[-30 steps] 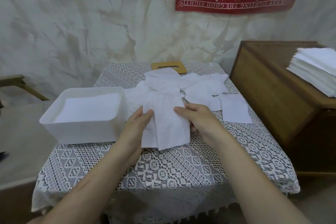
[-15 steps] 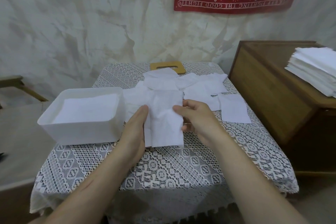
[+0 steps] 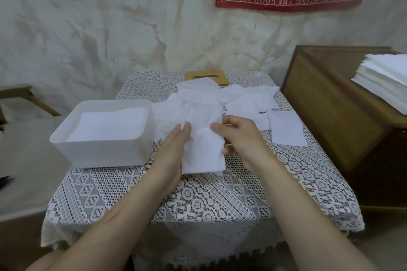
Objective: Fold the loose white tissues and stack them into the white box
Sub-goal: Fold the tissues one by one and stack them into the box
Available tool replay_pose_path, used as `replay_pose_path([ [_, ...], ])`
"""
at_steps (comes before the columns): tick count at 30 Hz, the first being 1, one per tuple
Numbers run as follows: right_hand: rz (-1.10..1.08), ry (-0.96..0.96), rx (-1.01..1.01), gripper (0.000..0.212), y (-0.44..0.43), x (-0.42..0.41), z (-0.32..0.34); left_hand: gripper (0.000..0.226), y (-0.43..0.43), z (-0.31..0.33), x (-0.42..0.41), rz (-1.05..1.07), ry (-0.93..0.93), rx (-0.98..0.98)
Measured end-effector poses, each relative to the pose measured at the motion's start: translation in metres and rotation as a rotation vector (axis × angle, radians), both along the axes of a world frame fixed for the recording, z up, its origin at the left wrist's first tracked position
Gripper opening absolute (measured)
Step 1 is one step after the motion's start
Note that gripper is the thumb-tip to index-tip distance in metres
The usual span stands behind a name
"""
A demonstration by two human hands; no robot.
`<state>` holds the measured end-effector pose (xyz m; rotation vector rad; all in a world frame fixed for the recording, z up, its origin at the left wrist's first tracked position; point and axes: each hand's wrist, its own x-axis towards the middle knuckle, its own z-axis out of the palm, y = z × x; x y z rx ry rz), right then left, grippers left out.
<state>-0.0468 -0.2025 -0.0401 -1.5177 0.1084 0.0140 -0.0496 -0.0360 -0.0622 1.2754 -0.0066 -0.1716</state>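
Progress: partial. The box (image 3: 103,154), at 9 o'clock on the table (image 3: 198,200), holds a stack (image 3: 112,123) of folded sheets; its depth cannot be seen. One tissue (image 3: 202,152) lies at centre, judged mid-fold. The left hand (image 3: 174,149) presses its left edge with straight fingers. The right hand (image 3: 240,136) pinches its right edge with curled fingers. A loose pile (image 3: 242,99) at 12 to 2 o'clock awaits folding. The left thumb is hidden, and the pile cannot be counted.
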Motion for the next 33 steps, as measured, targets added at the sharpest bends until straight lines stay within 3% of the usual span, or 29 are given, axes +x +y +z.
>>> replay_pose_path([
  [7, -0.061, -0.073, -0.126, 0.014, -0.003, -0.001, 0.002, 0.023, 0.001, -0.003, 0.003, 0.046, -0.007, 0.039],
  [12, 0.038, 0.074, -0.183, 0.026, -0.011, -0.002, 0.001, 0.024, 0.003, -0.001, 0.004, 0.035, 0.001, 0.046],
  [16, 0.077, 0.043, -0.141, 0.010, -0.012, -0.005, 0.001, 0.024, 0.003, -0.001, 0.005, 0.029, 0.003, 0.038],
  [23, -0.011, -0.026, -0.147, 0.009, -0.012, -0.005, 0.001, 0.024, -0.001, -0.002, 0.009, 0.009, -0.007, 0.127],
  [25, -0.060, -0.035, -0.257, 0.008, -0.018, -0.003, 0.000, 0.020, 0.000, -0.002, 0.014, 0.040, 0.017, 0.145],
  [30, -0.264, -0.048, -0.872, 0.011, -0.048, 0.009, -0.010, 0.015, 0.004, -0.005, 0.026, 0.042, 0.092, 0.153],
  [33, -0.262, 0.019, -1.060, 0.042, -0.057, 0.025, -0.011, 0.016, 0.005, -0.008, 0.030, 0.047, 0.102, 0.176],
])
